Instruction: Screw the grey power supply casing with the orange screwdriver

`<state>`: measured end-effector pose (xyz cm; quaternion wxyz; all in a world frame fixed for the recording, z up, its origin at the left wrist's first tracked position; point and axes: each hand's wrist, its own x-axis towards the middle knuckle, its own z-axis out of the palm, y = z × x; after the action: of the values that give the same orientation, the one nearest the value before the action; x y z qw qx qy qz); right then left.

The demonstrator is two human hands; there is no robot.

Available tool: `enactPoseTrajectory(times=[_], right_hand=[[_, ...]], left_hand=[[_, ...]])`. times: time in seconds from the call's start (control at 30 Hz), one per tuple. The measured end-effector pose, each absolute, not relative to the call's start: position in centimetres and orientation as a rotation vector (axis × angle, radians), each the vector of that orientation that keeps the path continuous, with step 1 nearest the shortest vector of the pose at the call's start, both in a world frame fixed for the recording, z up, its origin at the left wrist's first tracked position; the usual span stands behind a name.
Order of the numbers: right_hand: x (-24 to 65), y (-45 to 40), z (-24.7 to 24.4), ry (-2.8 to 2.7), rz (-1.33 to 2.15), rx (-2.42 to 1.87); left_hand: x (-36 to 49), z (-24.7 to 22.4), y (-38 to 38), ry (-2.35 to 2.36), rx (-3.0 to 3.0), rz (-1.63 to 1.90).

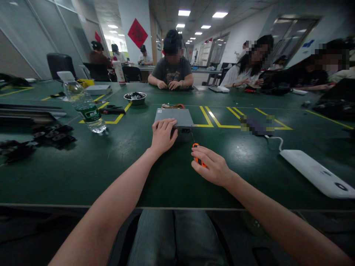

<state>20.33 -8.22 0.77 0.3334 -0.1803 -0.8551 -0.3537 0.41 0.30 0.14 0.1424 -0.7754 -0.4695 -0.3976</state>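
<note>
Grey metal box [180,116] is lying on the desk [166,184], left hand [163,136] gripping its near edge, right hand [212,166] gripping screwdriver [195,145], shaft pointing far and slightly left toward box's near-right corner.

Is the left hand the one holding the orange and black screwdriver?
No, the right hand holds the screwdriver, while the left hand rests on the grey metal box.

On my feed the room looks fairly dim, lit by bright ceiling panels [220,14] at upper centre. I see soft glare on the green tabletop [166,188], dark lower corners, stretched, softened edges, and blocky pixelation over patches at right.
</note>
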Motion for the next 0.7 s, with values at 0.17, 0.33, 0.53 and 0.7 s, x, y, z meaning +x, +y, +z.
enactPoseTrajectory(times=[0.17, 0.33, 0.53, 0.7], right_hand=[[20.6, -8.3, 1.0, -2.204, -0.878, -0.515], [20.8, -8.2, 0.9, -2.160, -0.837, -0.547], [21.1, -8.1, 0.5, -2.061, -0.898, -0.625], [21.2, -7.8, 0.0, -2.059, -0.793, -0.633]], left_hand=[[0.3, 0.1, 0.3, -1.349, -2.247, -1.140], [0.2, 0.2, 0.4, -1.352, -2.252, -1.139], [0.2, 0.2, 0.3, -1.357, -2.265, -1.130], [0.2, 0.2, 0.4, -1.374, -2.274, -1.136]])
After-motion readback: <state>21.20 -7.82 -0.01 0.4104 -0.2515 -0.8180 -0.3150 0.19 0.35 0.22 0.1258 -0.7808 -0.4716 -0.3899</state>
